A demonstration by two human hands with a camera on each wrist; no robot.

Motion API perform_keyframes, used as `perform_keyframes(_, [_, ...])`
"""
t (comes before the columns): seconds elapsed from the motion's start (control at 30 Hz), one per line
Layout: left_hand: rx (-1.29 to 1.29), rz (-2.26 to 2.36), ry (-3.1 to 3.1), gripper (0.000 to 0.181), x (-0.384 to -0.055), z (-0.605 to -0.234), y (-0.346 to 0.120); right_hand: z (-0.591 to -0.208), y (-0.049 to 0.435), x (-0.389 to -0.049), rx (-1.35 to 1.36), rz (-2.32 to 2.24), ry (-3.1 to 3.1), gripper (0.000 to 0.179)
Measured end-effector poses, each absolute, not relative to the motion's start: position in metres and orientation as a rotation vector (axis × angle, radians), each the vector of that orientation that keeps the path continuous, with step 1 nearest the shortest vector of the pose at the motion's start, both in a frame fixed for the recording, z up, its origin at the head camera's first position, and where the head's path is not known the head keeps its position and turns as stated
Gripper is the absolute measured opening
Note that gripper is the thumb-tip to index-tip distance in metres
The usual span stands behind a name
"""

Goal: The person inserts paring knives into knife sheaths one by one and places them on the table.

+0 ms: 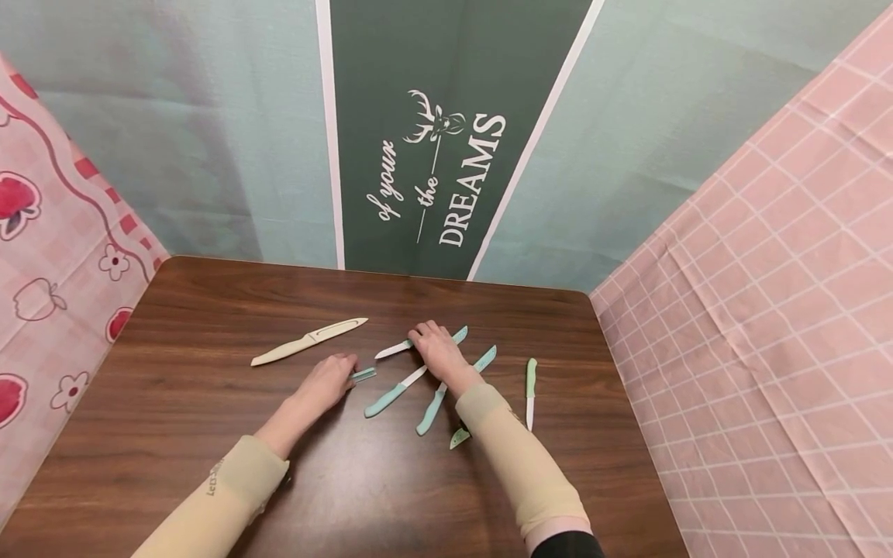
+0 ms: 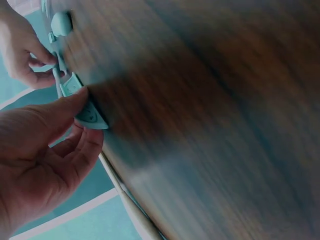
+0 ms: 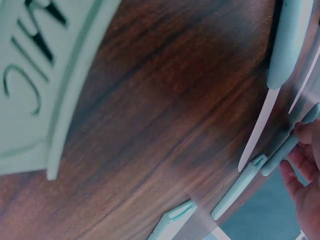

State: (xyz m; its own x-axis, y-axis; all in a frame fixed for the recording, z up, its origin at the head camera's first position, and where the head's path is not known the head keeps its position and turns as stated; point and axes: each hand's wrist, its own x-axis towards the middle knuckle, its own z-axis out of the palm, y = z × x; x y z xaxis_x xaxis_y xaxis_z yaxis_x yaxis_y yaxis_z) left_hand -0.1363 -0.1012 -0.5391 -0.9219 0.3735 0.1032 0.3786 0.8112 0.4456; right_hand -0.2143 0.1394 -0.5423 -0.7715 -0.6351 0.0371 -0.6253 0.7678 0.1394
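Note:
My left hand [image 1: 328,385] pinches a short teal blade sheath [image 2: 89,111] between thumb and fingers, low over the table. To its right, my right hand [image 1: 441,355] holds a small paring knife [image 1: 394,349] by its teal handle [image 3: 284,150]; the white blade points left toward the left hand. The sheath and the blade tip are apart in the head view. Beneath and beside the right hand lie two longer knives with light-blue handles, one handle [image 1: 384,403] left of the other [image 1: 429,417]. Their teal sheaths [image 1: 460,334] [image 1: 485,357] lie at the blade ends.
A cream knife [image 1: 310,341] in a matching sheath lies at the back left. On the right are a green-handled knife [image 1: 531,380] with a bare white blade and a green sheath [image 1: 460,439] beside the right sleeve. Hanging cloths border the brown table [image 1: 335,496] at back and sides.

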Motion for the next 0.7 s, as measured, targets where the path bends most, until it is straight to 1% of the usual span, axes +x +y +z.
perform_keyframes(0.27, [-0.648, -0.701, -2.954, 0.019, -0.136, -0.542, -0.102, -0.539, 0.139, -0.213, 1.000, -0.106, -2.858, 0.026])
perform_keyframes(0.7, [-0.633, -0.702, -2.913, 0.017, -0.131, -0.540, -0.101, -0.524, 0.141, -0.206, 1.017, 0.133, -2.868, 0.027])
